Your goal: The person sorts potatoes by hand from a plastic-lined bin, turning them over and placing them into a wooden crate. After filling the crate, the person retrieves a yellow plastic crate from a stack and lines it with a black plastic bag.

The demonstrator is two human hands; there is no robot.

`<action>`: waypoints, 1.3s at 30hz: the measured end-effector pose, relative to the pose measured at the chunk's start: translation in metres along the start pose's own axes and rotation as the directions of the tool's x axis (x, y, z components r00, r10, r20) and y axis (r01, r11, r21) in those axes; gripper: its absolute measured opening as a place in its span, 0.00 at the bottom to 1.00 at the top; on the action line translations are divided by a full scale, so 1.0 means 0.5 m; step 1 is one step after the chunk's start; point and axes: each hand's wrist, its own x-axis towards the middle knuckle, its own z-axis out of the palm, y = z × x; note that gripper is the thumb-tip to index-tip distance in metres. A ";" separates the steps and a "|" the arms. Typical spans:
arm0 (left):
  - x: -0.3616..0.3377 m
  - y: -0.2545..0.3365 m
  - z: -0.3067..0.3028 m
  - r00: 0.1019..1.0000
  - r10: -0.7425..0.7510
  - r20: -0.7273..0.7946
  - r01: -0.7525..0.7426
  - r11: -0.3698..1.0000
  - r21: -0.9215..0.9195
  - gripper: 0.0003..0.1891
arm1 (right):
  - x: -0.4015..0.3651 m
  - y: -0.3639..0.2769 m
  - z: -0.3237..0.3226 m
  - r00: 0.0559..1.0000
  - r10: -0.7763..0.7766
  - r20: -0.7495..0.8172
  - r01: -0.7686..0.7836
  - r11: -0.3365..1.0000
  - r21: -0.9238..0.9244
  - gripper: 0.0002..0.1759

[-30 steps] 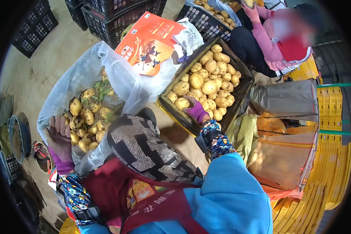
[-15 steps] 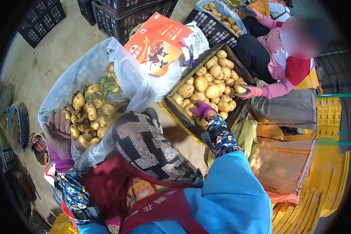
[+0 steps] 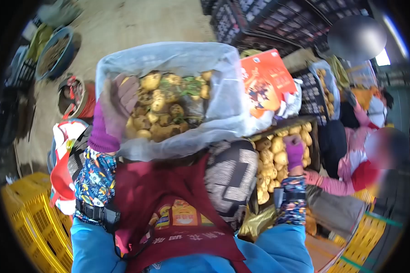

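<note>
A: Camera position?
B: Worn on the head; faces forward and steeply down, over the wearer's apron point(image 3: 166, 184).
A: Range?
B: Near. Apron closest; potatoes point(image 3: 158, 101) just beyond; floor point(image 3: 136, 27) and crates point(image 3: 280, 22) farther off. Wide, curved field, corners black.

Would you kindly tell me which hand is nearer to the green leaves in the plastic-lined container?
Left. The left hand is left of the green leaves; the right hand is farther away, at the potatoes in the neighbouring crate.
</note>
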 end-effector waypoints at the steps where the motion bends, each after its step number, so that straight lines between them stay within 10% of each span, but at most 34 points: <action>1: 0.000 0.009 0.006 0.999 0.008 -0.050 -0.009 1.000 -0.019 0.29 | 0.057 -0.145 -0.051 0.999 0.030 0.035 -0.036 0.980 0.196 0.12; 5: -0.013 0.034 0.013 0.996 0.058 -0.070 -0.062 0.996 -0.065 0.29 | 0.248 -0.407 -0.013 0.678 -0.504 0.535 0.253 0.844 0.474 0.18; 6: -0.016 0.038 0.015 0.996 0.064 -0.066 -0.069 0.995 -0.071 0.30 | 0.251 -0.490 0.045 0.675 -0.293 0.678 0.168 0.955 0.246 0.15; 9: -0.024 0.048 0.044 0.987 0.047 -0.153 -0.049 0.999 -0.011 0.31 | 0.253 -0.579 0.292 0.339 -0.360 0.869 0.298 0.917 0.264 0.23; 11: -0.030 0.064 0.067 0.981 0.007 -0.194 -0.008 1.000 -0.004 0.32 | 0.245 -0.568 0.480 0.352 -0.293 0.889 0.656 0.755 -0.011 0.30; 16: -0.022 0.084 0.059 0.980 -0.037 -0.196 0.024 0.997 -0.070 0.32 | 0.234 -0.531 0.681 0.699 0.126 0.704 0.358 0.790 -0.497 0.38; 19: -0.024 0.090 0.066 0.975 -0.062 -0.214 0.042 0.994 -0.096 0.35 | 0.284 -0.473 0.714 0.465 -0.112 0.878 0.679 0.682 -0.272 0.40; 24: -0.028 0.086 0.064 0.982 -0.071 -0.174 0.042 0.986 -0.162 0.33 | 0.303 -0.514 0.686 0.379 0.071 0.923 0.629 0.711 -0.313 0.49; 28: -0.033 0.071 0.058 0.982 -0.068 -0.176 0.045 0.990 -0.131 0.33 | 0.228 -0.460 0.754 0.561 0.114 0.820 0.310 0.889 -0.336 0.59; 31: -0.032 0.059 0.045 0.990 -0.067 -0.123 0.048 0.987 -0.156 0.33 | 0.234 -0.480 0.728 0.425 0.175 0.888 0.328 0.885 -0.331 0.60; 35: -0.032 0.061 0.056 0.985 -0.063 -0.161 0.047 0.993 -0.105 0.33 | 0.215 -0.459 0.682 0.388 -0.079 0.918 0.554 0.816 -0.164 0.43; 36: -0.036 0.063 0.058 0.985 -0.058 -0.160 0.041 0.994 -0.105 0.33 | 0.220 -0.471 0.684 0.421 0.104 0.901 0.452 0.837 -0.307 0.38; 39: -0.041 0.058 0.059 0.982 -0.046 -0.181 0.023 0.992 -0.126 0.33 | 0.206 -0.507 0.621 0.162 0.117 0.980 0.648 0.736 -0.195 0.32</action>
